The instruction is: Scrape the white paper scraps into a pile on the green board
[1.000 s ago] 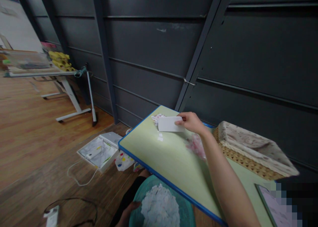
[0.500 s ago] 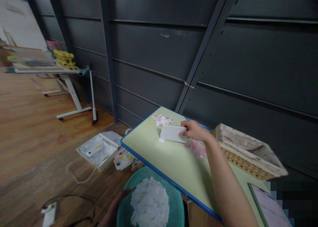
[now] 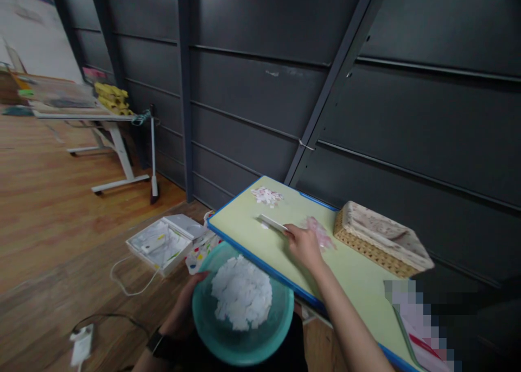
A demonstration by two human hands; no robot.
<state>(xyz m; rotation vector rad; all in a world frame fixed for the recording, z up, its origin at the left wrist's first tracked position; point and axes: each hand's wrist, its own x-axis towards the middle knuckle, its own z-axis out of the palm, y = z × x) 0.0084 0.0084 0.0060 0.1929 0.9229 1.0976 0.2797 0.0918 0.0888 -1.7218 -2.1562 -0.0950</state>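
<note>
My right hand [image 3: 303, 246] is closed on one end of a flat white card [image 3: 273, 222], tilted nearly edge-on just over the light green table [image 3: 236, 220]. Under the card's far end lies a small white piece [image 3: 264, 226]. Beyond it is a small pile of white and pinkish paper pieces [image 3: 267, 196]. Pink pieces [image 3: 319, 232] lie beside my right hand. My left hand [image 3: 194, 286] grips the rim of a green plastic basin [image 3: 244, 354] on its left side. White paper scraps [image 3: 244, 293] are heaped in the basin, held against the table's near edge.
A fabric-lined wicker basket [image 3: 378, 247] stands at the table's right. On the floor to the left are an open white box [image 3: 160, 247], a cord and a white power strip [image 3: 82, 344]. Dark panels [image 3: 260, 90] wall off the back.
My right hand has drawn nearer to me and turned the card from its broad face to its edge. The basin has moved up against the table, tilted toward me.
</note>
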